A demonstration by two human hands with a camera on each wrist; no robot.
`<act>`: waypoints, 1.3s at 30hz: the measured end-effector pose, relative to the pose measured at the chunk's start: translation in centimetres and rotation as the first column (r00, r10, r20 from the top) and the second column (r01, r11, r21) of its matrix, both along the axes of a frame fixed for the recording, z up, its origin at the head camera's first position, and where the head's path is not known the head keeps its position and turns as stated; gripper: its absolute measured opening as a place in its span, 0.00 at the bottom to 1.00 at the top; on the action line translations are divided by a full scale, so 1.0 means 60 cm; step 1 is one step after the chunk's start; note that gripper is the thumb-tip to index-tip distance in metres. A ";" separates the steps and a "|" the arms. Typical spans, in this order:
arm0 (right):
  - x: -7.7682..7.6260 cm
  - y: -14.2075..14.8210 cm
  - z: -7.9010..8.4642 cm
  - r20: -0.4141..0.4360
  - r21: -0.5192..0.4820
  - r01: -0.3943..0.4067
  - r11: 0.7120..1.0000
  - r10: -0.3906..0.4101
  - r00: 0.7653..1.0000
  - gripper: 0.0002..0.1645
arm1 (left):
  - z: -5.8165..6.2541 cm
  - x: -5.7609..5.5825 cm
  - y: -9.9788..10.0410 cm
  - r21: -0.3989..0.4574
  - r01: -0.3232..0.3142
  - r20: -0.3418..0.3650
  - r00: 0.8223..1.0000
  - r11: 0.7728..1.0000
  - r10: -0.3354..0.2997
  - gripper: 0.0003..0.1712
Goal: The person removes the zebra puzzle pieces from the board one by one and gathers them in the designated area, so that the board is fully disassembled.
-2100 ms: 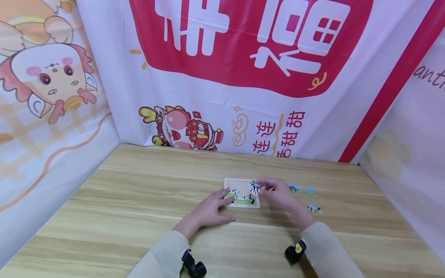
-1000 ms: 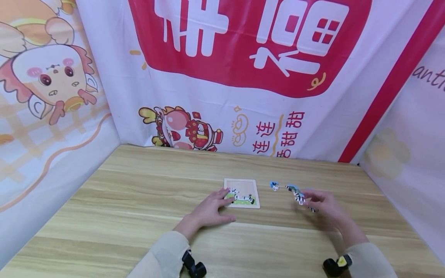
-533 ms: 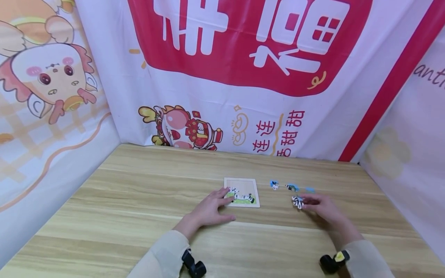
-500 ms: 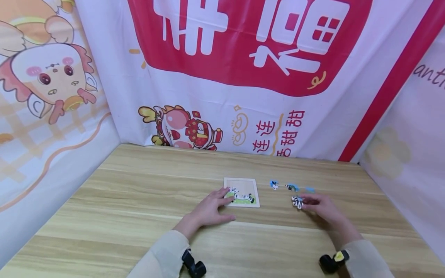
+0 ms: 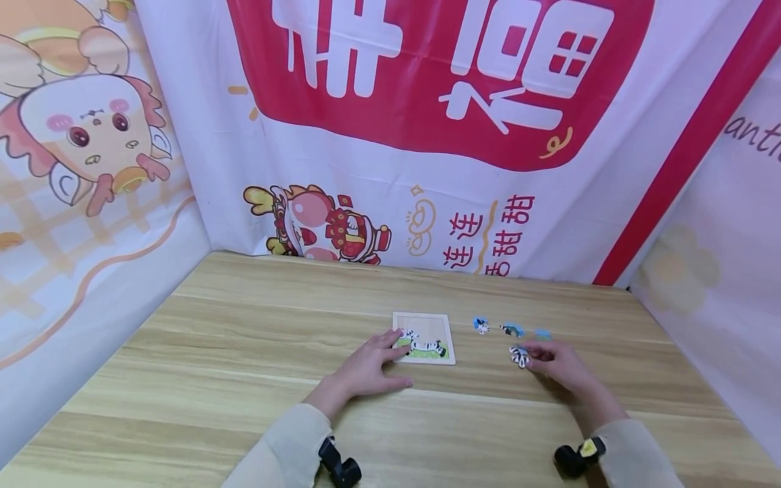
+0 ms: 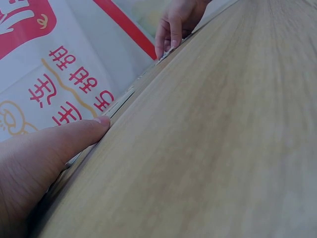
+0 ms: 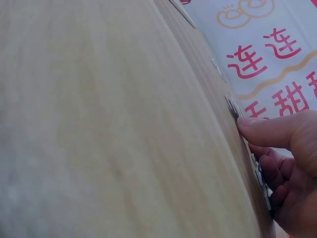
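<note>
A square puzzle board [image 5: 434, 327] lies mid-table in the head view, with zebra-striped and green pieces along its near side and bare wood at its far side. Spread over the board's left edge, my left hand [image 5: 369, 366] rests with its fingers extended; in the left wrist view its thumb [image 6: 74, 139] lies along the tabletop. Right of the board, my right hand [image 5: 561, 366] pinches a black-and-white striped puzzle piece [image 5: 518, 356] between thumb and fingers, close over the table. The right wrist view shows that thumb [image 7: 267, 130] at the piece.
Beyond the held piece lie loose puzzle pieces: a blue-and-white one [image 5: 481, 325] nearest the board, a dark green-and-blue one [image 5: 512, 329], and a light blue one [image 5: 542, 334] partly behind my right hand. Printed cloth [image 5: 366, 156] hangs behind the wooden table [image 5: 244, 325].
My right hand has left the board, where it held a zebra piece, and moved right. A blue-and-white piece now lies beside the board, and the hand holds a striped piece. Left hand stays put.
</note>
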State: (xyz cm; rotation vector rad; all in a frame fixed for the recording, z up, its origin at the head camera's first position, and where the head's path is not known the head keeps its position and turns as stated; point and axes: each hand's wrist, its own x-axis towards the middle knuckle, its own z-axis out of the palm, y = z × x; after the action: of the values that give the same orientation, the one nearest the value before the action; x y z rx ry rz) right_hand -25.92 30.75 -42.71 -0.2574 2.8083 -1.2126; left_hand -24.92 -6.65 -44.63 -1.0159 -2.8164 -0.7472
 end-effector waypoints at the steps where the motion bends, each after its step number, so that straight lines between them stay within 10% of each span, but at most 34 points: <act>1: 0.000 0.000 0.000 -0.004 0.007 -0.004 1.000 0.004 1.000 0.21 | 0.000 0.000 0.000 0.001 0.001 -0.001 1.000 1.000 -0.001 0.40; 39: -0.002 0.012 0.023 0.052 -0.028 0.035 0.999 -0.034 0.998 0.26 | 0.003 0.002 -0.001 0.008 -0.002 0.010 1.000 1.000 0.002 0.40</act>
State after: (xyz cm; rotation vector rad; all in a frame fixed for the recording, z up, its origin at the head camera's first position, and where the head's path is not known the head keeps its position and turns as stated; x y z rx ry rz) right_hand -26.05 31.45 -41.30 -0.1777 2.7642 -1.2497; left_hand -24.78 -6.73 -44.46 -1.0105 -2.8207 -0.7644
